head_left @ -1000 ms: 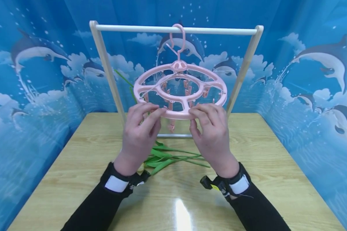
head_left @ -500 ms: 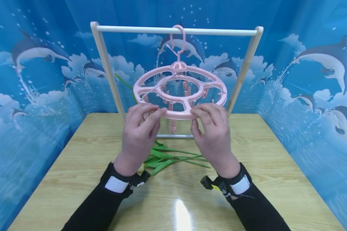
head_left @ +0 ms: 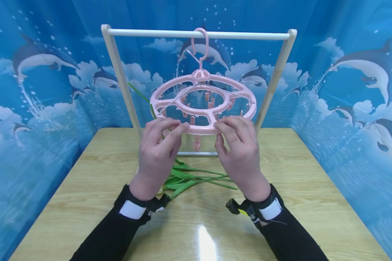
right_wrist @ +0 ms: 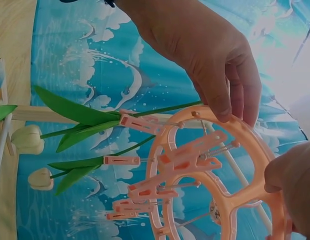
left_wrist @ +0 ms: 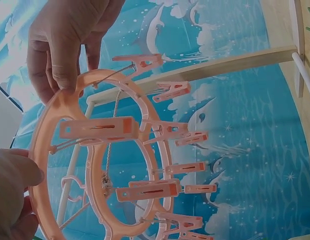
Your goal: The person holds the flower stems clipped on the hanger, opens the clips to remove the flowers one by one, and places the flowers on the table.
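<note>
A pink round clothespin hanger (head_left: 200, 131) hangs by its hook from a white rail. My left hand (head_left: 156, 146) pinches the front rim on the left side. On the right side of the front rim, my right hand (head_left: 240, 148) holds it between thumb and fingers. Several pink clothespins (left_wrist: 100, 129) dangle beneath the ring. In the right wrist view, two white tulips, an upper tulip (right_wrist: 29, 139) and a lower tulip (right_wrist: 41, 179), hang heads down with their stems at clothespins on the left-hand side. A green stem (head_left: 138, 92) sticks up there in the head view.
The rack has a white top rail (head_left: 248, 35), wooden side posts (head_left: 274, 78) and a low crossbar (head_left: 197, 153). More green-leaved flowers (head_left: 189, 179) lie on the wooden table (head_left: 196, 217) below my hands. Blue dolphin curtains (head_left: 26, 163) surround the table.
Both hands stay almost in place on the rim. The dangling clothespins sway slightly, and the green stem at the left shifts a little. The flowers on the table have not moved.
</note>
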Demonstrator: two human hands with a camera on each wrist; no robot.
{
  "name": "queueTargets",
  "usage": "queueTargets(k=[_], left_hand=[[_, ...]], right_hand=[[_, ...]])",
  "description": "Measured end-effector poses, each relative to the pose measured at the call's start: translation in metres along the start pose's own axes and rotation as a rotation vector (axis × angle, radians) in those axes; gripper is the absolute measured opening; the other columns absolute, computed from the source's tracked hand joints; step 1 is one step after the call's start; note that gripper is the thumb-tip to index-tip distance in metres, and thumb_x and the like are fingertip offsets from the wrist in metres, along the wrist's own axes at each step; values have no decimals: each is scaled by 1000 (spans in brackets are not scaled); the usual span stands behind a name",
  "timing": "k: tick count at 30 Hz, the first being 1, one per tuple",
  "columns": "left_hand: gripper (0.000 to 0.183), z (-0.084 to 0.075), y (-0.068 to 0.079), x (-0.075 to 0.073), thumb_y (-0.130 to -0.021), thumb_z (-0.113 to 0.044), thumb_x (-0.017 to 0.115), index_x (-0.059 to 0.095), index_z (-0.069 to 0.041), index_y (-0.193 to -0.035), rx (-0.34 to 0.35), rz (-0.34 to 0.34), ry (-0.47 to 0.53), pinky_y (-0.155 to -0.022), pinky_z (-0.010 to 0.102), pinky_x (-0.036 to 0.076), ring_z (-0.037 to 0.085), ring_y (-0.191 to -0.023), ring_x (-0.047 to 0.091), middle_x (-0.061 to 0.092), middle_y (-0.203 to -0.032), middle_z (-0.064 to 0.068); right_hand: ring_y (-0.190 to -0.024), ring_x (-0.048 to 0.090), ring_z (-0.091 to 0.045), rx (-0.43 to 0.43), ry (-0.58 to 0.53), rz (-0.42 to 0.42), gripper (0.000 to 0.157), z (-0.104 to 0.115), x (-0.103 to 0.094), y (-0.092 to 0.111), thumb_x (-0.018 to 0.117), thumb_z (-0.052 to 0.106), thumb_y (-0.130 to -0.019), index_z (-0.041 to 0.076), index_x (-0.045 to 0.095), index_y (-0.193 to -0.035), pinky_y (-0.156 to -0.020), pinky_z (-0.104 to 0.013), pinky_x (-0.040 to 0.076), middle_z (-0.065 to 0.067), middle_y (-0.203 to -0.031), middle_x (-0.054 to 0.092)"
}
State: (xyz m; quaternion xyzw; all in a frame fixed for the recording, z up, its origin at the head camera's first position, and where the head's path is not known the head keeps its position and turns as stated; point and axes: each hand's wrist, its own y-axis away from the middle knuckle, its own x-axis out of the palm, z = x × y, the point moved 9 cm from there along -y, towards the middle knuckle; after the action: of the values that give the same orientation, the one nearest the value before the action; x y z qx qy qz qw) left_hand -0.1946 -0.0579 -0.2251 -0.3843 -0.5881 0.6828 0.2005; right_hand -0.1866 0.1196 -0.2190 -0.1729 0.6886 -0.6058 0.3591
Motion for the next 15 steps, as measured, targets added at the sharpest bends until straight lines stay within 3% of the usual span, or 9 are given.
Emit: queueTargets(k=[6,10,15], left_hand=[[31,-8,2,7,-96,1,66,74,-13,-122,18,26,-10,-98,40,52,33,-108,61,69,-112,13],[32,-10,3,13,-96,-1,67,73,-13,-125,7,57,-17,-102,39,50,32,-110,60,68,-114,13],[31,-11,4,12,-95,0,68,73,-12,-123,-2,48,-9,-103,41,50,34,-111,59,68,-115,14]], right_hand=[[-108,61,-37,-29,-7,28,24,7,5,1,67,-2,-89,3,71,-112,-97,-50,47,-16,-110,69],[-107,62,-37,-32,1,37,24,9,7,1,67,-4,-90,4,71,-111,-98,-51,47,-15,-108,70],[-108,61,-37,-25,-1,37,25,8,7,1,68,-5,-89,5,71,-112,-99,-52,47,-15,-109,70]])
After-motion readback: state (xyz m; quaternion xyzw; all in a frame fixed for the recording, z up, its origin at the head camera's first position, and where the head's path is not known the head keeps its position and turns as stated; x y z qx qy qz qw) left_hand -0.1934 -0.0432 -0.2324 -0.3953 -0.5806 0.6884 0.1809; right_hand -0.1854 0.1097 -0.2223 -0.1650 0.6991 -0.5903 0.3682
